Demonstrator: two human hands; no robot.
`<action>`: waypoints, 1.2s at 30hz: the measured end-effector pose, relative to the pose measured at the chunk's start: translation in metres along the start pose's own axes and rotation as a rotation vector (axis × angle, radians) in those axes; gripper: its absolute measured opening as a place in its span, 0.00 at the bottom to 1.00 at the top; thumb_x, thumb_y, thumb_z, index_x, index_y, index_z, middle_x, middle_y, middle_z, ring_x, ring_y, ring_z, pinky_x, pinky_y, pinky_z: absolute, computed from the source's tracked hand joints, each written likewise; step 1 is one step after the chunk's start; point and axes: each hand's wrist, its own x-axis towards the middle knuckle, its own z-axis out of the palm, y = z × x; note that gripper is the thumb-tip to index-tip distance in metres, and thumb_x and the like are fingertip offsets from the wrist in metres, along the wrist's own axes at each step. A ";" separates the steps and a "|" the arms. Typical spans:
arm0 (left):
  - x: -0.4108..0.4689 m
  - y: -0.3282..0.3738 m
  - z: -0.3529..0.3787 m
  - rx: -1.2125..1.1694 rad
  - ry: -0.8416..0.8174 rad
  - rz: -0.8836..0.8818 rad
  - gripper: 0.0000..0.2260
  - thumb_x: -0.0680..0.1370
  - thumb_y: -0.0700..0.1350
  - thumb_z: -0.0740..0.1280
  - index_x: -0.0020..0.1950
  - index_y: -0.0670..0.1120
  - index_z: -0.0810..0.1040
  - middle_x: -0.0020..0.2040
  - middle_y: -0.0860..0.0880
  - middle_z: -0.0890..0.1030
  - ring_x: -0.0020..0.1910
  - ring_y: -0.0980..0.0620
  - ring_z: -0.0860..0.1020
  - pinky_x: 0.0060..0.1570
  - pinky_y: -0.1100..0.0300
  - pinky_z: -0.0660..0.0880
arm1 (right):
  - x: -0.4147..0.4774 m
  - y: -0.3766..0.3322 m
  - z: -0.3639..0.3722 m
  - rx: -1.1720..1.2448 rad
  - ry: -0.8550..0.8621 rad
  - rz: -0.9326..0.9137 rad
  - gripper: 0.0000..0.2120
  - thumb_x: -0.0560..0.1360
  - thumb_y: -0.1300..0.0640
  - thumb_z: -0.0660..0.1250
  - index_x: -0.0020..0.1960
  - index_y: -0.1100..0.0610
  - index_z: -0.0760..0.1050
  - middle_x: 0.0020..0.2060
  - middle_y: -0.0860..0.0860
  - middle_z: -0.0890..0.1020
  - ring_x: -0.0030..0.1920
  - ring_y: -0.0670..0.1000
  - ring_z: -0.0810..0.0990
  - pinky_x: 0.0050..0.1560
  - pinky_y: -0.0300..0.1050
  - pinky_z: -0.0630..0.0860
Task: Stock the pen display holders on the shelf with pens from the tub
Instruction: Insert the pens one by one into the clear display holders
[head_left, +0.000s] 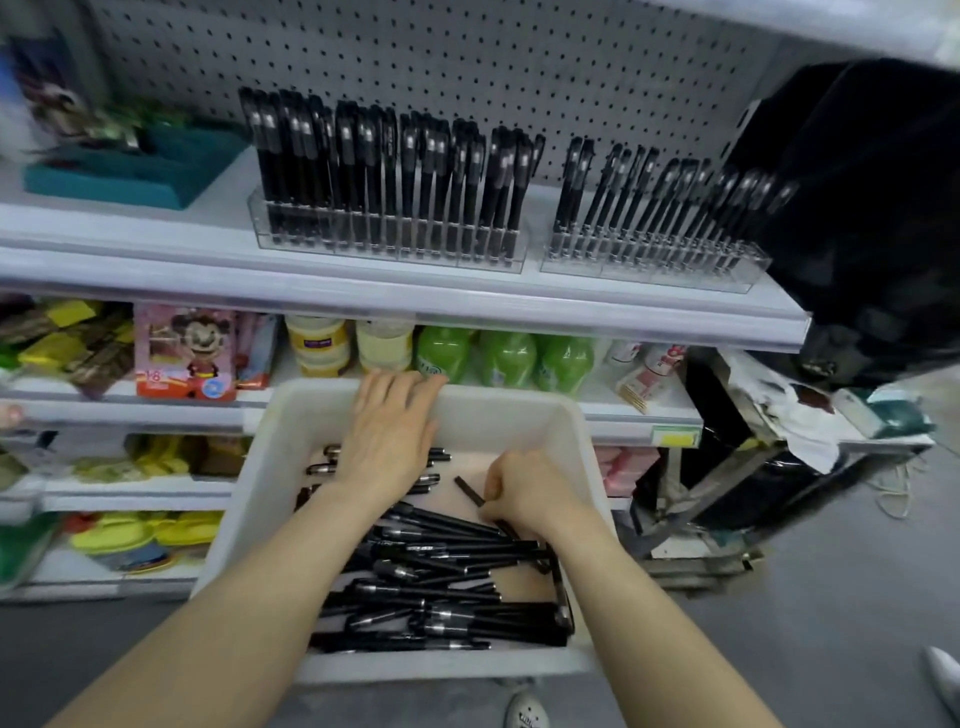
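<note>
One pen (469, 490): right hand (530, 493) is pinching it; lifting slowly seems safest.
Left hand (387, 441): lying flat at far wall of tub (519, 410).

Two holders (389, 250) (655, 271), one tub (511, 415), two hands (387, 441) (531, 493)

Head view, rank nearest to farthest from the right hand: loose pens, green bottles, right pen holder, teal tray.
1. loose pens, in the tub, under the right hand, which grips a pen.
2. green bottles, just beyond the tub's far wall.
3. right pen holder, top shelf, right side.
4. teal tray, top shelf, far left.
</note>
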 end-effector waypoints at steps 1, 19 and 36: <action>0.000 -0.001 0.000 -0.007 0.002 0.001 0.24 0.75 0.45 0.67 0.72 0.46 0.70 0.61 0.45 0.75 0.61 0.44 0.69 0.72 0.45 0.58 | 0.000 0.000 -0.001 -0.018 0.002 -0.005 0.05 0.67 0.54 0.73 0.37 0.50 0.77 0.43 0.52 0.84 0.46 0.55 0.81 0.48 0.46 0.79; 0.031 0.023 -0.031 -0.025 0.118 0.147 0.08 0.69 0.46 0.78 0.46 0.49 0.84 0.41 0.52 0.80 0.44 0.46 0.76 0.45 0.55 0.74 | -0.019 0.015 -0.096 0.712 0.294 -0.156 0.04 0.70 0.60 0.76 0.44 0.56 0.82 0.35 0.51 0.83 0.33 0.46 0.78 0.35 0.39 0.77; 0.176 0.091 -0.041 0.060 0.162 0.145 0.25 0.76 0.38 0.69 0.73 0.41 0.68 0.70 0.44 0.72 0.69 0.45 0.69 0.70 0.54 0.64 | 0.028 0.055 -0.228 0.945 0.917 -0.242 0.05 0.79 0.58 0.65 0.47 0.59 0.78 0.37 0.53 0.84 0.37 0.44 0.83 0.42 0.37 0.78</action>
